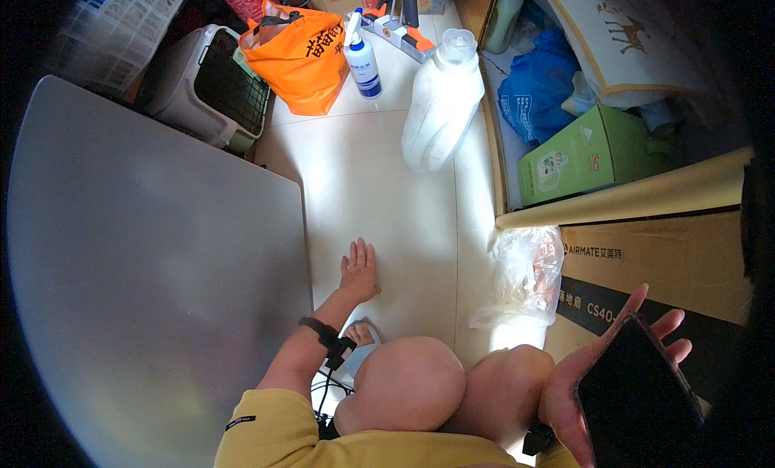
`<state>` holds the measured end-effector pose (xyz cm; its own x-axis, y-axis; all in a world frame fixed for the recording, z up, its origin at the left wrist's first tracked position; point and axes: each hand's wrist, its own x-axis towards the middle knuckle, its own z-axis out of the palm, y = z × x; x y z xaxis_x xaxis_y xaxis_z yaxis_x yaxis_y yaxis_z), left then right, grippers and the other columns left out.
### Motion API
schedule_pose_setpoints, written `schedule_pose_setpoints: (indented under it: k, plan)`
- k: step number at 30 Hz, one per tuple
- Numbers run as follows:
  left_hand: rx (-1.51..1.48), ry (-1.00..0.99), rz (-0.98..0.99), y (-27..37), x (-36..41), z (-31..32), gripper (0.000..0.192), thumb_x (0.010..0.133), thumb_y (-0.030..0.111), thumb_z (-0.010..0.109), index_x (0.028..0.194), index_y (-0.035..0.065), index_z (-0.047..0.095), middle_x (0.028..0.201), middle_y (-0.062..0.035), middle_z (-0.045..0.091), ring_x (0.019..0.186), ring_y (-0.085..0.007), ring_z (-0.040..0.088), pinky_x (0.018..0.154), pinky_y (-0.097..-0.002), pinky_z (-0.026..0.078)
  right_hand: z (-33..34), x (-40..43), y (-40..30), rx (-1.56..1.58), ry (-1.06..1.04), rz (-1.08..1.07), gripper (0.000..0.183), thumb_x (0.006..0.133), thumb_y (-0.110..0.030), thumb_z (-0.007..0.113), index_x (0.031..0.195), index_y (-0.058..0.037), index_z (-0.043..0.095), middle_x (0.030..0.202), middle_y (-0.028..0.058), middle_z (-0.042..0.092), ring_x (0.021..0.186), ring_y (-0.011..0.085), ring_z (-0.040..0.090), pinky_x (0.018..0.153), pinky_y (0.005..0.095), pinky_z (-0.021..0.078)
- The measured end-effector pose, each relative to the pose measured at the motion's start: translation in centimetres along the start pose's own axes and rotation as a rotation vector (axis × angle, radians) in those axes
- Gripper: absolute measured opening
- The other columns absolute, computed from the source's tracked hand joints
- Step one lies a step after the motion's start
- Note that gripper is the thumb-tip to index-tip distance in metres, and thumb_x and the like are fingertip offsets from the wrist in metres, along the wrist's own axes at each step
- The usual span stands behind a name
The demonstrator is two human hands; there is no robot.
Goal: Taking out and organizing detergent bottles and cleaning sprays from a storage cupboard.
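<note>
My left hand (358, 271) is stretched out above the pale tiled floor (418, 226), fingers extended and nothing held. A black strap with a small device circles that forearm. In my right hand (566, 377) lies a dark-screened smartphone (639, 401), with several fingertips showing past its far edge. Ahead on the floor is a large white plastic bottle (439, 110) with an uncapped neck. A white-and-blue spray bottle (363, 68) stands left of it, beside an orange plastic bag (303, 62). Behind them is a grey and orange tool (396, 29) with a dark handle.
A grey panel (157, 256) fills the left side. Beyond it sits a white pet carrier (206, 86). At right, a cabinet holds a blue bag (539, 86) and a green box (569, 159). Clear plastic wrapping (527, 274) lies by a fan carton (660, 256).
</note>
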<state>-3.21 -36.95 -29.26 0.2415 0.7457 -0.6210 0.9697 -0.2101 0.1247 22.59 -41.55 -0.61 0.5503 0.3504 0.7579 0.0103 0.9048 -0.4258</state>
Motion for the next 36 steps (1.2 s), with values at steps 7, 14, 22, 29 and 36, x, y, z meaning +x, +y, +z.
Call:
schedule_pose_setpoints:
  k: [7, 14, 22, 29, 36]
  plan:
    - [-0.004, 0.004, 0.024, 0.7, 0.6, -0.1, 0.105, 0.060, 0.032, 0.071, 0.131, -0.0004, 0.001, 0.137, -0.0216, -0.007, 0.128, -0.0349, -0.001, 0.100, -0.0497, 0.013, 0.7, 0.6, -0.1, -0.382, 0.184, -0.065, 0.106, 0.055, -0.075, 0.050, 0.131, -0.0080, 0.016, 0.136, 0.0175, 0.014, 0.126, 0.0350, 0.011, 0.097, 0.0622, 0.0012]
    - [-0.009, 0.022, 0.039, 1.1, 0.7, -0.2, 0.105, 0.059, 0.031, 0.072, 0.131, -0.0010, 0.003, 0.137, -0.0221, -0.004, 0.127, -0.0356, 0.001, 0.100, -0.0499, 0.014, 0.3, 0.7, -0.4, -0.272, 0.204, -0.099, 0.103, 0.056, -0.076, 0.047, 0.129, -0.0080, 0.021, 0.134, 0.0181, 0.021, 0.125, 0.0340, 0.018, 0.096, 0.0632, 0.0041]
    - [-0.020, 0.011, 0.066, 2.2, 1.1, -0.5, 0.104, 0.058, 0.031, 0.072, 0.131, -0.0016, 0.005, 0.137, -0.0225, -0.003, 0.127, -0.0358, 0.002, 0.100, -0.0500, 0.015, -0.3, 0.6, -0.9, -0.030, 0.070, -0.061, 0.101, 0.056, -0.076, 0.048, 0.129, -0.0097, 0.023, 0.134, 0.0167, 0.023, 0.124, 0.0325, 0.020, 0.096, 0.0634, 0.0041]
    - [-0.008, 0.034, 0.020, 0.0, 0.0, 0.1, 0.107, 0.057, 0.032, 0.073, 0.130, -0.0020, 0.004, 0.137, -0.0228, -0.003, 0.127, -0.0365, 0.003, 0.099, -0.0507, 0.016, 0.8, -0.2, 0.3, -0.268, 0.194, -0.054, 0.098, 0.056, -0.075, 0.048, 0.129, -0.0135, 0.024, 0.134, 0.0161, 0.023, 0.124, 0.0322, 0.020, 0.096, 0.0635, 0.0040]
    - [-0.007, 0.030, 0.034, 0.8, 0.4, -0.1, 0.107, 0.057, 0.032, 0.074, 0.130, -0.0021, 0.004, 0.137, -0.0228, -0.003, 0.127, -0.0363, 0.002, 0.099, -0.0512, 0.015, 0.0, 0.0, 0.0, -0.162, 0.073, -0.034, 0.096, 0.058, -0.075, 0.047, 0.129, -0.0145, 0.024, 0.134, 0.0159, 0.023, 0.124, 0.0322, 0.020, 0.096, 0.0635, 0.0045]
